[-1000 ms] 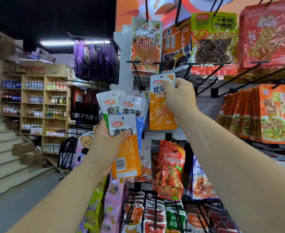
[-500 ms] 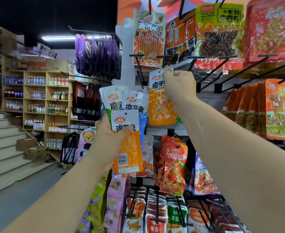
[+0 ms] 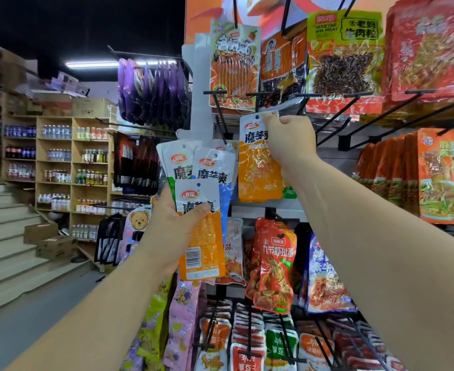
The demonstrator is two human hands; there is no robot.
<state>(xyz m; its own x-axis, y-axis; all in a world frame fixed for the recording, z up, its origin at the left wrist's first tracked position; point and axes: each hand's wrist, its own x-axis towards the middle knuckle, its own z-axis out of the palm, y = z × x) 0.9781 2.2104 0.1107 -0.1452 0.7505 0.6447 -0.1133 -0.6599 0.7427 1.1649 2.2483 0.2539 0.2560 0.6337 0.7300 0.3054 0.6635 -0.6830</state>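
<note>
Right hand point(image 3: 290, 140) — fingertips pinch the top edge of 1 orange packet point(image 3: 259, 170), held up just below the black peg hooks point(image 3: 215, 92), far centre.
Left hand point(image 3: 176, 231) — fingers curled round a fan of 3 packets point(image 3: 199, 245), nearer, lower left.
Around: striped snack bag point(image 3: 232, 68) above, red shrimp bag point(image 3: 272, 266) below.
Since 1 s ago: both grips unchanged, orange packet still under the hooks.

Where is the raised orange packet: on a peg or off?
Off, apparently: the right hand pinches the orange packet by its top corner; no peg through its hole.
</note>
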